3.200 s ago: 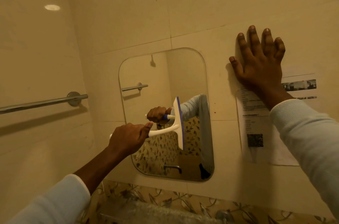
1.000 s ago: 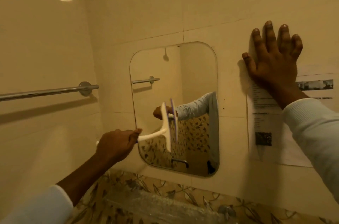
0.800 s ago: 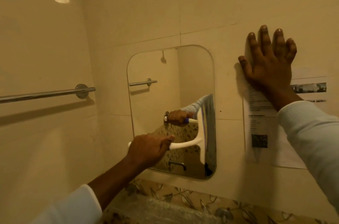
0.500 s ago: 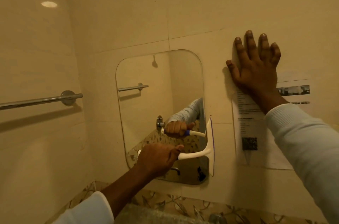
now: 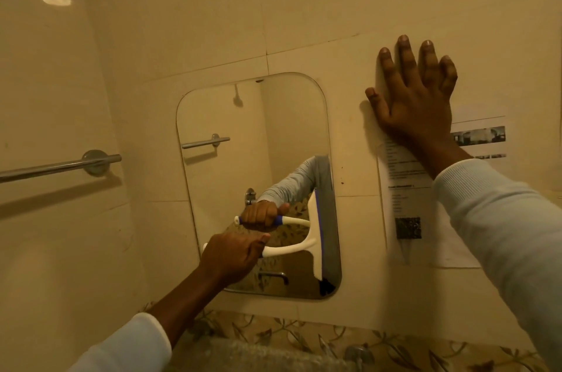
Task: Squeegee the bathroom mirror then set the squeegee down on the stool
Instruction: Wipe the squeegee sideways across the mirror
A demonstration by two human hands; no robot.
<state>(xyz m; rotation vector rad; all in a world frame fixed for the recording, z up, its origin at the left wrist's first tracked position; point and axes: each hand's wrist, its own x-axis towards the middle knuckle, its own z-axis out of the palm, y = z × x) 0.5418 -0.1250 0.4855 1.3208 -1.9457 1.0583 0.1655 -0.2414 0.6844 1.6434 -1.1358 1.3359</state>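
- My left hand (image 5: 234, 256) grips the handle of the white squeegee (image 5: 313, 234). The fingers are curled close round it and the thumb lies along the top, pointing toward the blade.
- The squeegee is on the bathroom mirror (image 5: 243, 116), in its lower right part. The blade stands nearly upright just inside the mirror's right edge, and a blue-violet strip runs along it.
- The blade meets its own reflection, so I read it as lying against the glass. Its lower end reaches close to the mirror's bottom right corner.
- In the mirror I see the same hand reflected, a blue band on the handle, and a pale sleeve behind it.
- My right hand (image 5: 416, 100) is flat on the wall tile to the right of the mirror, level with its upper half. The fingers are straight and spread, holding nothing.
- The heel of that palm rests on the top left corner of a printed sheet (image 5: 407, 204) stuck to the wall right of the mirror. The sheet has lines of text, a dark square code and a strip of small photos.
- A chrome towel rail (image 5: 60, 166) is fixed to the side wall left of the mirror.
- A band of leaf-patterned tiles (image 5: 289, 338) runs below the mirror.
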